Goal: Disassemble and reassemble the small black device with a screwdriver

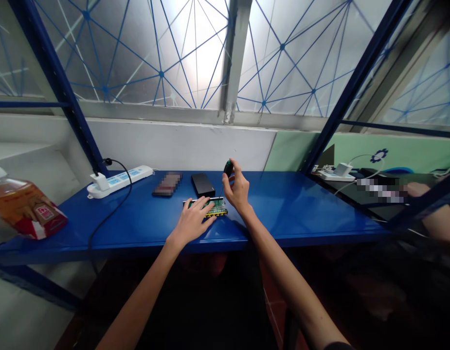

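My right hand (pixel 238 190) is closed around a screwdriver (pixel 228 168) with a dark, green-tipped handle. Its thin shaft points down toward the right end of a green circuit board (pixel 219 209); whether the tip touches cannot be made out. The board lies flat on the blue table, with a yellow strip along its near edge. Across its left part rests my left hand (pixel 191 219), fingers spread over the top and thumb near the front edge, hiding that part of the board. Just behind the board is a black box-like case (pixel 203 185).
A phone-like dark slab (pixel 168 184) lies left of the case. Farther left are a white power strip (pixel 120 181), a black cable (pixel 117 209) hanging over the blue table's (pixel 294 214) front edge, and an orange-labelled bottle (pixel 27 206). Another person's arm (pixel 441 216) shows at right.
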Demonstrator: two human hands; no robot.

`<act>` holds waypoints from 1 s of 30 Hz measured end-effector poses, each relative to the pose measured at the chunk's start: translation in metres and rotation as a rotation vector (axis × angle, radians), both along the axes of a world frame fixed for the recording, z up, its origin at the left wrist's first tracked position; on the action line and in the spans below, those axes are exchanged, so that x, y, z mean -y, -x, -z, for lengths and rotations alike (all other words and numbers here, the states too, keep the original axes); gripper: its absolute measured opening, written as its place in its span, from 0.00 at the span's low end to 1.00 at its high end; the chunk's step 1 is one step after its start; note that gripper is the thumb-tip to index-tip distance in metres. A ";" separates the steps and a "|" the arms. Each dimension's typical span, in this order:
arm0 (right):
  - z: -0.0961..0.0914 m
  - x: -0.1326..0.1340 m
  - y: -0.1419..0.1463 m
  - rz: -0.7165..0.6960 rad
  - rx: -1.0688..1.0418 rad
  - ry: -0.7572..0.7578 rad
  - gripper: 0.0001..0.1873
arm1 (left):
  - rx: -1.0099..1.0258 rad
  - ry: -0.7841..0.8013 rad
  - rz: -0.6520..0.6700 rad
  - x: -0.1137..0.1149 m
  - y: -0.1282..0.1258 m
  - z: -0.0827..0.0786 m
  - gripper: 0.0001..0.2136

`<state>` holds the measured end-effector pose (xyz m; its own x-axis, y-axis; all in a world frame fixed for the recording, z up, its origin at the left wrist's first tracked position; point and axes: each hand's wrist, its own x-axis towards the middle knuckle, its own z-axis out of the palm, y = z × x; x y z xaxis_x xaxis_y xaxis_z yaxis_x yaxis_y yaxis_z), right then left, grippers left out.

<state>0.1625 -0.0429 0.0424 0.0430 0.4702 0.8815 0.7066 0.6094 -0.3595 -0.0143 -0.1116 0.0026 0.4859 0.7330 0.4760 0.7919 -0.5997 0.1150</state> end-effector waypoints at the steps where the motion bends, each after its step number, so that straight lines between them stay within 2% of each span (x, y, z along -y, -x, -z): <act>1: 0.000 0.000 0.000 -0.010 -0.004 0.000 0.30 | 0.001 -0.006 0.001 0.000 0.000 0.000 0.18; 9: 0.001 -0.003 -0.002 0.049 -0.004 -0.024 0.31 | -0.007 0.001 -0.008 -0.001 0.000 0.001 0.18; 24: 0.001 -0.002 -0.002 -0.006 0.021 0.008 0.32 | -0.009 -0.009 -0.015 -0.001 0.000 0.002 0.18; 30: 0.000 -0.001 -0.001 0.029 0.013 -0.013 0.33 | -0.011 -0.011 -0.015 -0.002 -0.001 0.002 0.18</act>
